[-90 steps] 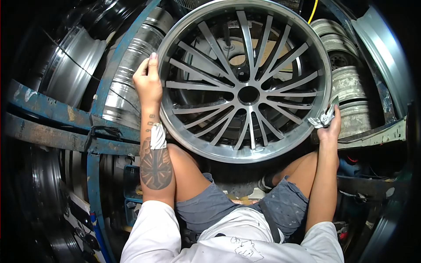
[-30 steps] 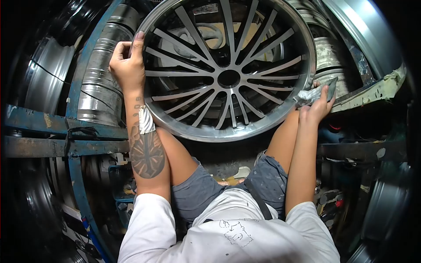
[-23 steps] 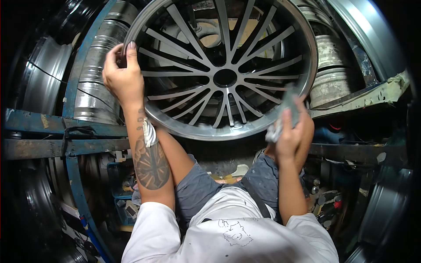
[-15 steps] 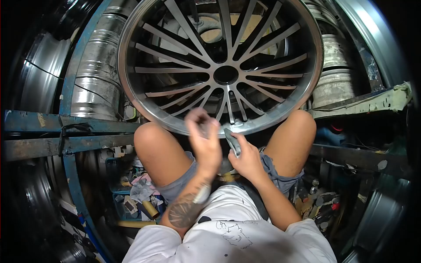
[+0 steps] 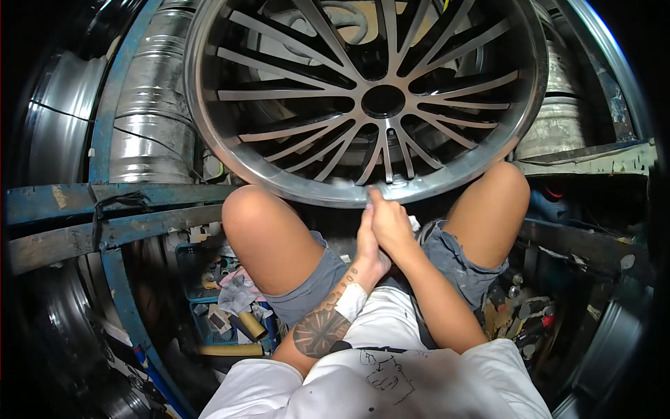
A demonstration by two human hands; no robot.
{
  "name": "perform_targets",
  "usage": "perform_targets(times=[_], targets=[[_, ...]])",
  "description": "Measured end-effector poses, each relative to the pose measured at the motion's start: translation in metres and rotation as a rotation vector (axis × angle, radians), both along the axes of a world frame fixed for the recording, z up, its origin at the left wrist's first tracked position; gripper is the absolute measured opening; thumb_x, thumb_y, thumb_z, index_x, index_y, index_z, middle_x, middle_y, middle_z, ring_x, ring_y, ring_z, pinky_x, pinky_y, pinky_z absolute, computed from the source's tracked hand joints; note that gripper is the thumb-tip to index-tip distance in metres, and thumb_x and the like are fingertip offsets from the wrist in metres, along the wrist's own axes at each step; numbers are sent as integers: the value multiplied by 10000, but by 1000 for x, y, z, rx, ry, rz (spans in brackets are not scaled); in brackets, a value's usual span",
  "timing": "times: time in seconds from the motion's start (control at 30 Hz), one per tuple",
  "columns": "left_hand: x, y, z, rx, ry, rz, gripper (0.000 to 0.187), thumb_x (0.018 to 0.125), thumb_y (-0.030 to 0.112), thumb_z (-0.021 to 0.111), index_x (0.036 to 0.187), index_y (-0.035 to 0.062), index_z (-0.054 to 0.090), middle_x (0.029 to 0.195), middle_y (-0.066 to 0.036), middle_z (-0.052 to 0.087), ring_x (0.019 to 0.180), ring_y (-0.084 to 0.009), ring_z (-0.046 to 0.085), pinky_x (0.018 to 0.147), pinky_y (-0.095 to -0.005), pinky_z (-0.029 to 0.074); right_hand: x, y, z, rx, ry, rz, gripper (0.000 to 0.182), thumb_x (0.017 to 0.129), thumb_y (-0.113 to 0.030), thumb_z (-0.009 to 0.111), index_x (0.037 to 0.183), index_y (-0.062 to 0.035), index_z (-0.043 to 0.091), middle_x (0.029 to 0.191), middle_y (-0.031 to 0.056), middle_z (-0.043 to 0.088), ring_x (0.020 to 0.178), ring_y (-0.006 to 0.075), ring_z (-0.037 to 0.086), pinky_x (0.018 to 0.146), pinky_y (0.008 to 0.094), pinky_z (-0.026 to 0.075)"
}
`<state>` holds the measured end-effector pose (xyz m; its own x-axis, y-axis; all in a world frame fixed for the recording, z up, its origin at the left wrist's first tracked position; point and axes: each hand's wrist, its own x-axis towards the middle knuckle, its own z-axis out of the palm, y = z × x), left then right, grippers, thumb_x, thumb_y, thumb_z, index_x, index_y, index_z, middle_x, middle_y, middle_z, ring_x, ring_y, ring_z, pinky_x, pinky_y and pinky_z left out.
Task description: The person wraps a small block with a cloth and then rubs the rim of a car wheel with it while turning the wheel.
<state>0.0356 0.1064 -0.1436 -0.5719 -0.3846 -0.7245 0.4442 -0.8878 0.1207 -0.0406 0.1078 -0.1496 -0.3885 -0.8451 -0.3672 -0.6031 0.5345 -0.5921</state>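
Note:
A multi-spoke alloy wheel stands in front of me, with dark pockets between bright machined spokes. Just below its lower lip my two hands meet. My right hand is closed, its thumb side toward the lip; a small pale end of a folded sheet shows beside its fingers. The rest of that sheet, grey in the earlier frame, is hidden. My left hand presses against the right one, its fingers mostly covered. What lies between the palms does not show.
Stacked metal wheel barrels stand at the left, more at the right. Blue-painted frame bars run beside my knees. Below left sits a blue basket with rags and tubes; bottles and tools lie below right.
My left hand, blurred and raised before, has come down to the right against my right hand. The grey folded sheet is now mostly covered. In view, the wheel appears larger and farther right.

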Motion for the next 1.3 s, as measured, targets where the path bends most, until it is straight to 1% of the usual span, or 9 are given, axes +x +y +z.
perform_targets(times=[0.17, 0.27, 0.3, 0.47, 0.53, 0.83, 1.03, 1.17, 1.3], targets=[[-16, 3, -17, 35, 118, -41, 521, 1019, 598, 521, 1195, 118, 622, 1134, -92, 697, 1026, -261, 686, 927, -450, 558, -17, 5, 8, 76, 62, -98, 380, 955, -208, 576, 1297, -52, 631, 906, 333, 700, 917, 517, 694, 816, 587, 556], [-5, 0, -11, 49, -105, 53, 550, 1044, 576, 485, 1268, 88, 603, 1163, -96, 688, 1053, -240, 681, 949, -414, 538, -1, -3, -6, 29, 54, 3, 374, 981, -184, 512, 1319, -40, 581, 897, 353, 695, 892, 538, 693, 793, 611, 554], [3, -3, -14, -103, -133, 33, 530, 1056, 534, 486, 1285, 70, 603, 1190, -103, 686, 1071, -227, 678, 945, -398, 536, 9, -9, -9, -7, -19, -64, 409, 971, -173, 533, 1361, -60, 580, 896, 380, 674, 952, 551, 668, 868, 620, 516], [-20, 0, -9, -55, -229, -90, 550, 1068, 505, 455, 1317, 35, 596, 1228, -115, 684, 1104, -227, 678, 942, -394, 535, -16, -2, 17, 103, -29, -161, 391, 952, -170, 566, 1331, -79, 604, 962, 374, 682, 1002, 541, 664, 891, 596, 526], [-15, -1, -21, -43, -227, -9, 526, 1046, 551, 462, 1262, 93, 606, 1185, -89, 687, 1074, -239, 683, 947, -404, 546, -12, -10, 8, 66, -11, -65, 381, 948, -163, 570, 1314, -63, 609, 964, 372, 683, 1005, 539, 664, 896, 591, 522], [-11, -1, 11, -70, -114, 40, 621, 1061, 582, 391, 1386, 71, 524, 1339, -114, 618, 1229, -256, 620, 1043, -421, 499, -14, -22, 16, 58, 5, -32, 386, 902, -167, 636, 1276, -76, 660, 991, 325, 711, 999, 514, 676, 900, 545, 537], [-24, 8, 1, -244, -99, 0, 827, 1055, 673, 360, 1550, 13, 315, 1505, -178, 474, 1360, -263, 529, 1142, -417, 437, -38, -21, 16, 20, -144, -24, 408, 855, -211, 692, 1210, -11, 672, 1066, 335, 697, 1064, 494, 665, 940, 533, 530], [-25, 8, -9, -356, -70, 85, 808, 1070, 651, 337, 1564, 13, 301, 1538, -183, 443, 1418, -276, 468, 1176, -432, 393, -33, -31, 19, 9, -150, -7, 410, 859, -207, 689, 1201, 19, 661, 1049, 344, 692, 1062, 499, 663, 941, 522, 533], [-27, 8, -3, -266, -35, 19, 790, 1072, 655, 312, 1559, 33, 330, 1524, -170, 466, 1387, -272, 501, 1158, -430, 416, -38, -21, 12, 46, -37, -80, 340, 848, -173, 677, 1147, -11, 686, 997, 305, 712, 1020, 478, 681, 892, 492, 548]])
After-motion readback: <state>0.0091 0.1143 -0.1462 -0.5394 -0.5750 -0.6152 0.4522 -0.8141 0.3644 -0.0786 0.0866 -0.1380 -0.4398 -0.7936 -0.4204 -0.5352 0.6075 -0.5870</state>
